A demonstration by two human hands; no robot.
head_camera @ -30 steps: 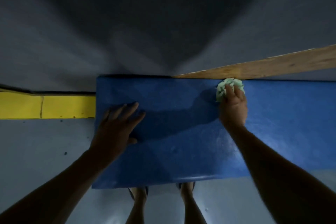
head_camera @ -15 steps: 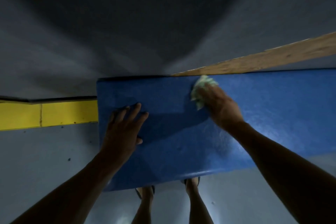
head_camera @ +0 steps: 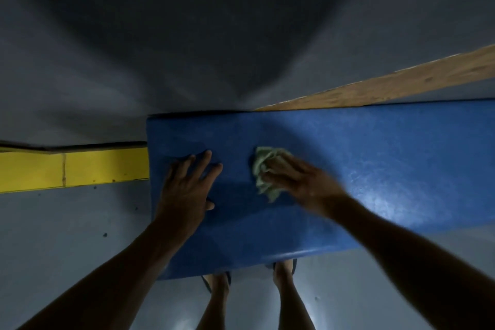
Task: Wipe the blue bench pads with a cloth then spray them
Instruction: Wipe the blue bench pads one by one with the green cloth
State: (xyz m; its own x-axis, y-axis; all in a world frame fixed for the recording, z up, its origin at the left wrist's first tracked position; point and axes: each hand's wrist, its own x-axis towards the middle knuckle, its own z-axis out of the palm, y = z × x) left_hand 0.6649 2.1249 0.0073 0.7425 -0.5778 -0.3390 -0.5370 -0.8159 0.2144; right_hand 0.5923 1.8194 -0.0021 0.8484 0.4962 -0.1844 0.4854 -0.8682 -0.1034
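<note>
The blue bench pad (head_camera: 375, 169) fills the middle and right of the frame, its long axis running left to right and passing out of view at the right edge, with its left end square against the yellow strip (head_camera: 72, 169) at mid-left. The right hand (head_camera: 302, 182) lies near the centre of the frame with its fingers curled over a crumpled pale green cloth (head_camera: 263, 171), pressing it onto the pad; the cloth sticks out on the hand's left side, toward the pad's left end. The left hand (head_camera: 187, 187) rests flat just to the left of it, fingers spread wide and holding nothing, palm down near the pad's left end. The two hands are near each other but apart, with a bare band of pad between them. By far the longer stretch of pad lies to the right of the cloth, so the right hand is the nearer one for it, and the wiping is likely far from done. A wooden plank (head_camera: 401, 83) slants along the pad's far edge at upper right. No spray bottle or other container shows anywhere in view. Two sandalled feet (head_camera: 219, 280) stand below the pad's near edge.
</note>
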